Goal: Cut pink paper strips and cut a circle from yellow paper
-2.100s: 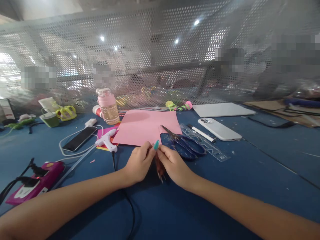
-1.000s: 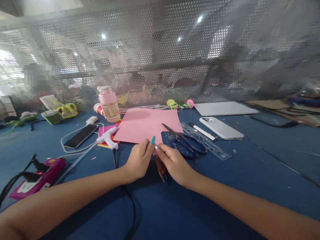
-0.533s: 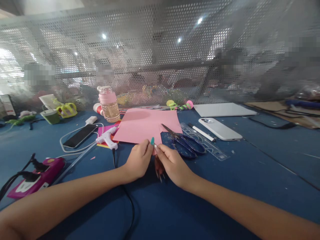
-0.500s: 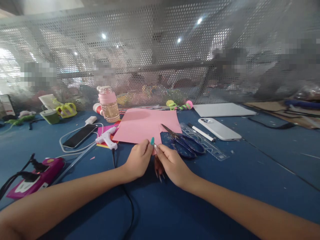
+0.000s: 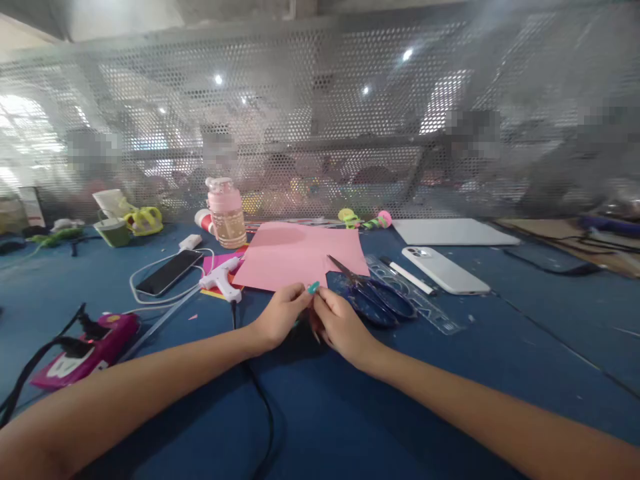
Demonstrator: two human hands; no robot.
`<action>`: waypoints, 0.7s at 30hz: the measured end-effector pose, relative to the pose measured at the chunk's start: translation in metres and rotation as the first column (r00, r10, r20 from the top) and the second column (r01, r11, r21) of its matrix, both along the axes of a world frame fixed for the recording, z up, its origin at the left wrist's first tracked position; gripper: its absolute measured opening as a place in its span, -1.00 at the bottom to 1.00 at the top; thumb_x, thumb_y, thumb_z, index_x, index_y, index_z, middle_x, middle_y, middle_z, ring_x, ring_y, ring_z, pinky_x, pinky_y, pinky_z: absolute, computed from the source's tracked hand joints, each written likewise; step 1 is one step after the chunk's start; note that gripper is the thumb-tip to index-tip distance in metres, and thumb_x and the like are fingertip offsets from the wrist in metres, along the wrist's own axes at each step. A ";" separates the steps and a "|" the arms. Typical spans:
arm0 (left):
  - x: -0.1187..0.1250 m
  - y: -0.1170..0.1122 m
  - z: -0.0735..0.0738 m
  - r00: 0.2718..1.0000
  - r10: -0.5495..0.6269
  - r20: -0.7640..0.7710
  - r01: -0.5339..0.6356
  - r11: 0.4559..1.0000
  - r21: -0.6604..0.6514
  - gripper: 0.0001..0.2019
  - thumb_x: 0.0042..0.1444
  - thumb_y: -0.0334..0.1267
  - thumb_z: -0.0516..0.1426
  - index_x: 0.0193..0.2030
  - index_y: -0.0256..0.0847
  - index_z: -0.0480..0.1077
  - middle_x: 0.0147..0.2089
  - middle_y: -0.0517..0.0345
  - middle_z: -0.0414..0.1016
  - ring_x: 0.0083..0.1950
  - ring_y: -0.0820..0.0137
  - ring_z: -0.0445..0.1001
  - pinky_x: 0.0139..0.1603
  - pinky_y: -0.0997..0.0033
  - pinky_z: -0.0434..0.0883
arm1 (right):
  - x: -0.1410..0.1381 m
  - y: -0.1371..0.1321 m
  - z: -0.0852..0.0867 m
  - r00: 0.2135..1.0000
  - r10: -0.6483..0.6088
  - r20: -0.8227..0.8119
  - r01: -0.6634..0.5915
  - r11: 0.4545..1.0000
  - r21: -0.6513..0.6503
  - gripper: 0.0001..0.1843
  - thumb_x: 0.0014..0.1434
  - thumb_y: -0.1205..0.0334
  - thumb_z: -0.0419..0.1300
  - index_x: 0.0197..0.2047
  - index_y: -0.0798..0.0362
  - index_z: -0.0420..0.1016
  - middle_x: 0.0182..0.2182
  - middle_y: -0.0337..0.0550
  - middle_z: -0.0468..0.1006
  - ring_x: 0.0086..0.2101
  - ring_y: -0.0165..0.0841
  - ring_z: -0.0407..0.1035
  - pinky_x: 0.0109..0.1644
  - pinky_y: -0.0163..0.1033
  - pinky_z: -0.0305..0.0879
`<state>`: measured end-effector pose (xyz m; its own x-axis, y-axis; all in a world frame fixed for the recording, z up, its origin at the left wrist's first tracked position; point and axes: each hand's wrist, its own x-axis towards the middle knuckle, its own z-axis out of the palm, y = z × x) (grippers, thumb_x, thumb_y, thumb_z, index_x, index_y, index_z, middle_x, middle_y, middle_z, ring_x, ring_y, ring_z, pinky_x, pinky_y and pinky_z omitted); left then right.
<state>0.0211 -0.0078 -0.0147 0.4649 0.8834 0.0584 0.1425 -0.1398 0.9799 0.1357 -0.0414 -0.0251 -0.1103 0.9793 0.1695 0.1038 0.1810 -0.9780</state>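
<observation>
My left hand (image 5: 281, 316) and my right hand (image 5: 347, 328) meet at the near edge of a pink sheet of paper (image 5: 300, 253). Both are closed, thumbs and fingers pinched together at the tips. Whatever lies between the fingertips is too small and covered to make out. A long teal nail shows on my left thumb. Just right of the fingers, blue-handled scissors (image 5: 385, 300) lie with their blades pointing to the far left, over the paper's cut-out corner. Beyond the scissors are a clear stencil ruler (image 5: 425, 307) and a white marker (image 5: 409, 275).
On the left are a white glue gun (image 5: 221, 280), a black phone (image 5: 169, 273), and a magenta power strip (image 5: 107, 340) with cables. A pink-topped bottle (image 5: 226, 213) stands behind them. A white phone (image 5: 445, 270) and a white flat board (image 5: 455, 232) lie right, before a perforated metal screen (image 5: 320, 120).
My fingertips have drawn closer together, and the left thumb has tilted from upright toward the right. The whole view has shifted slightly, so the table items appear a little lower and farther right.
</observation>
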 end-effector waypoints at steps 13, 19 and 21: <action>0.000 -0.001 0.003 0.997 -0.040 0.069 0.045 0.997 -0.070 -0.61 -0.09 0.10 0.05 -0.55 -0.23 0.15 -0.72 0.40 0.04 -0.69 0.63 -0.01 -0.68 0.56 -0.11 | 0.006 -0.002 0.001 0.998 -0.056 0.011 0.056 0.998 0.024 -0.66 0.16 0.02 -0.05 -0.55 0.03 0.12 -0.76 -0.41 0.20 -0.82 -0.56 0.06 -0.82 -0.45 -0.04; -0.002 -0.001 0.004 0.994 -0.095 0.052 0.099 0.992 -0.077 -0.60 -0.10 0.11 0.07 -0.53 -0.22 0.13 -0.72 0.40 0.08 -0.71 0.64 0.01 -0.70 0.58 -0.09 | 0.007 -0.001 -0.002 0.996 -0.021 -0.085 0.021 1.000 0.000 -0.71 0.15 0.04 -0.04 -0.49 0.04 0.16 -0.76 -0.43 0.20 -0.81 -0.58 0.04 -0.81 -0.48 -0.07; -0.002 -0.001 0.006 0.991 -0.120 0.064 0.125 0.988 -0.088 -0.60 -0.11 0.11 0.08 -0.52 -0.23 0.15 -0.72 0.40 0.09 -0.71 0.64 0.01 -0.70 0.59 -0.09 | 0.007 -0.001 -0.003 0.995 -0.018 -0.100 0.018 1.000 -0.002 -0.71 0.14 0.03 -0.03 -0.48 0.05 0.16 -0.76 -0.43 0.20 -0.81 -0.58 0.04 -0.80 -0.47 -0.06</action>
